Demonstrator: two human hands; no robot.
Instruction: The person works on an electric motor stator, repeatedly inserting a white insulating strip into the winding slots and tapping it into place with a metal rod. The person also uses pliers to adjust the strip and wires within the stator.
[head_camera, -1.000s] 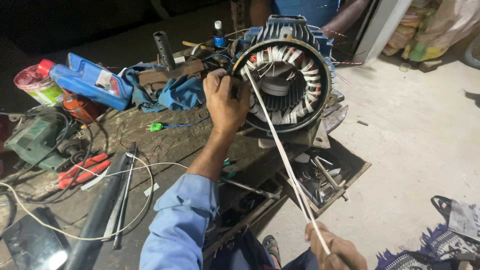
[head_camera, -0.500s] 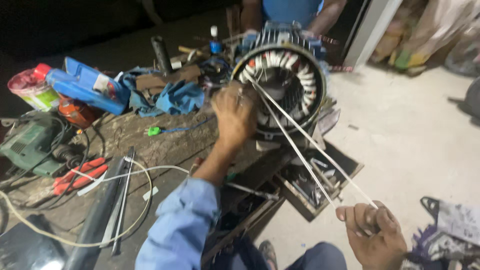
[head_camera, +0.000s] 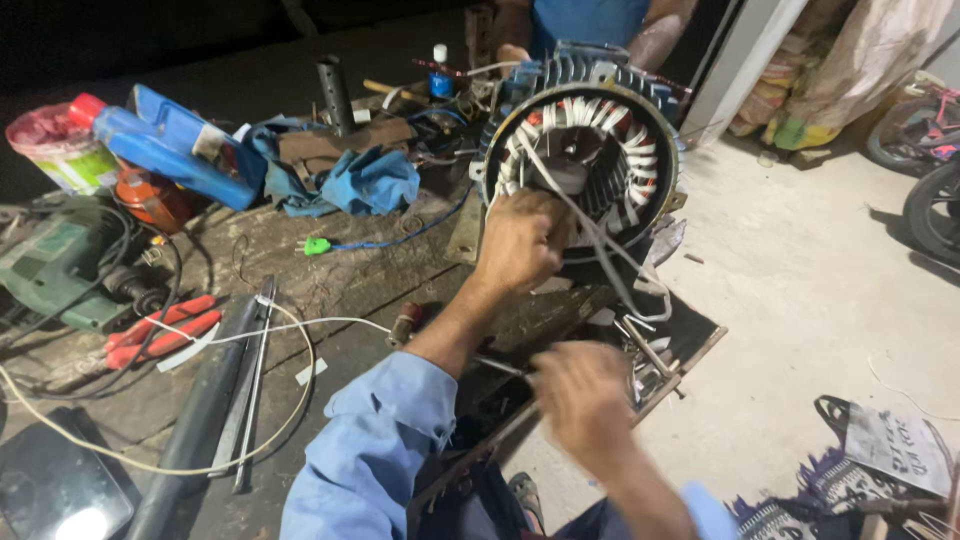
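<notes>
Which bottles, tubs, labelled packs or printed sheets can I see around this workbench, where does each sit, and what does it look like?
Blue jug: back left of bench, lying flat, red cap, pale label.
Plastic tub: far left, round, green-and-white print, reddish cover.
Small bottle: behind the motor, upright, blue with white cap.
Printed sheet: floor at lower right, crumpled, grey-white.
No screens in view.

From my feed, the motor stator (head_camera: 585, 165) sits at 1 o'clock on the workbench (head_camera: 330, 300), oil jug (head_camera: 175, 150) at 10, drill (head_camera: 60, 265) at 9, pliers (head_camera: 160, 330) just below it.
</notes>
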